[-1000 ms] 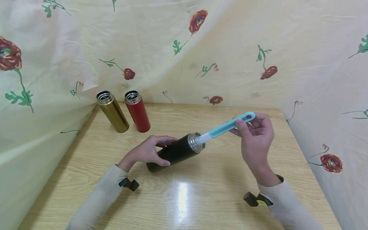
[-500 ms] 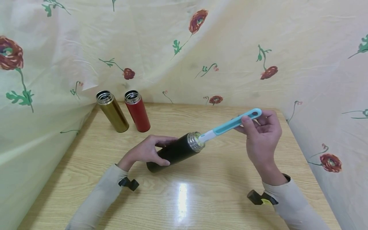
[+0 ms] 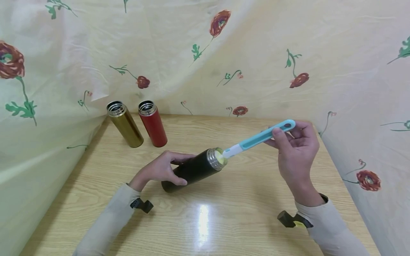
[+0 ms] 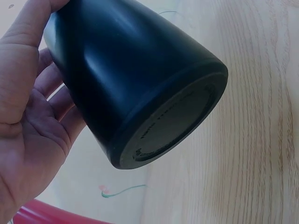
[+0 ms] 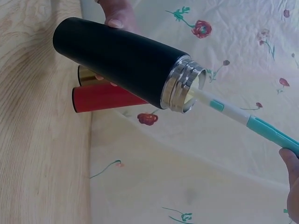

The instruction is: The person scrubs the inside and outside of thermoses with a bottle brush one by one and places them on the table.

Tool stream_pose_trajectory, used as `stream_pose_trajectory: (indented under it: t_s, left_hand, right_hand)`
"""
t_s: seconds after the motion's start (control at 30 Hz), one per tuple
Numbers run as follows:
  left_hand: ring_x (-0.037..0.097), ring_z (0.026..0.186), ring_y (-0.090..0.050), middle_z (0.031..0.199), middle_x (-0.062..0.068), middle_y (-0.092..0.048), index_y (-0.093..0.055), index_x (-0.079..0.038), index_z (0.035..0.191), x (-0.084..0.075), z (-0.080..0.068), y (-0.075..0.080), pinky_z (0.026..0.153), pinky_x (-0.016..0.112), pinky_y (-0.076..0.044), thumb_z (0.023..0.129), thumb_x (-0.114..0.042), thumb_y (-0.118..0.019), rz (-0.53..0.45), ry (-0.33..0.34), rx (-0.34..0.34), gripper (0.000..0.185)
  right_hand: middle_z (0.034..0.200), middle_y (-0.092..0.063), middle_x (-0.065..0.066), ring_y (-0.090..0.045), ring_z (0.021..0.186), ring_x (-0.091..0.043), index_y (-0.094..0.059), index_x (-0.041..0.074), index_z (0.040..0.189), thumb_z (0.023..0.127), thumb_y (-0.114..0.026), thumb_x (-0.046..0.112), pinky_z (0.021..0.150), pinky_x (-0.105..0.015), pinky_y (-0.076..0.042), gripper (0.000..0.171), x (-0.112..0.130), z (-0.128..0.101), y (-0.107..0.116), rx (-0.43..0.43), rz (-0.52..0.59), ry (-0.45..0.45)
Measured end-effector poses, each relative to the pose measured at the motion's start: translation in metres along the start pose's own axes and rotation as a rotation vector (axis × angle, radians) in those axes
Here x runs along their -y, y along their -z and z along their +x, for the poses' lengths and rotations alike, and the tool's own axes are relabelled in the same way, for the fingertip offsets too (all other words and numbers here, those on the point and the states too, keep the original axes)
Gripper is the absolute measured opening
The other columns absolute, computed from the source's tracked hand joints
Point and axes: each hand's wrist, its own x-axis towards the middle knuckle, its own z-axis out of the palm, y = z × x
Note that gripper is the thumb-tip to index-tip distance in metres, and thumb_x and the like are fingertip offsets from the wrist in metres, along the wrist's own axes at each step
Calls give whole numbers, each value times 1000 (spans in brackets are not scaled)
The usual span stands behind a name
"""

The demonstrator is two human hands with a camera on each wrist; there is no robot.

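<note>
Left hand [image 3: 160, 170] fingers grip the tilted black flask [image 3: 192, 170]; right hand [image 3: 296, 151] fingers pinch the brush [image 3: 256, 139] in its mouth

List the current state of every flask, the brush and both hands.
black flask: uncapped, tilted, held off the table
brush: yellow head at the flask mouth
gold flask: uncapped, upright
red flask: uncapped, upright
left hand: grips black flask
right hand: pinches brush handle

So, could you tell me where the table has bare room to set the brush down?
The widest bare wood lies along the near edge, between the two sleeves. Another free strip runs behind the black flask, right of the red flask. The far left corner is crowded by the gold flask and the red one.
</note>
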Motion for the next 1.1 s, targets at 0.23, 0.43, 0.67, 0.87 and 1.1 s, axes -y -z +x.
stream_pose_trajectory:
  t_s: [0.23, 0.43, 0.67, 0.87, 1.1]
  left_hand:
    - [15, 120, -63, 141, -6, -63, -57, -22, 147, 2, -2, 2, 100, 41, -53, 76, -27, -91, -11, 17, 1, 79]
    - [13, 121, -63, 140, -8, -63, -57, -24, 147, 0, -3, 4, 101, 43, -52, 76, -28, -91, -6, 35, -6, 78]
    - [13, 120, -62, 140, -8, -63, -58, -24, 146, 0, -2, 2, 101, 42, -52, 76, -28, -92, -8, 42, -10, 79]
    - [13, 120, -63, 140, -8, -63, -58, -24, 147, 0, -2, 3, 101, 42, -53, 76, -28, -92, -3, 36, -9, 79]
    - [14, 119, -63, 140, -6, -63, -58, -23, 146, -1, -3, 5, 101, 42, -53, 76, -27, -92, 4, 21, -15, 79]
  right_hand:
    - [90, -70, -25, -76, 79, -33, -52, -17, 105, 89, -53, -26, 70, -42, -62, 18, 3, 2, 3, -14, 3, -1]
    - [89, -69, -24, -75, 76, -31, -53, -16, 105, 90, -54, -25, 69, -42, -62, 18, 7, 5, 4, -41, 4, 3]
    - [88, -69, -25, -75, 73, -32, -53, -17, 103, 89, -55, -26, 69, -43, -62, 17, 10, 8, 5, -70, 11, 4]
    - [88, -69, -26, -75, 73, -32, -53, -17, 102, 89, -56, -25, 68, -43, -62, 16, 13, 9, 5, -82, 5, 9]
    - [86, -69, -26, -75, 72, -32, -52, -19, 102, 87, -54, -28, 65, -42, -62, 18, 17, 13, 6, -93, 29, 31]
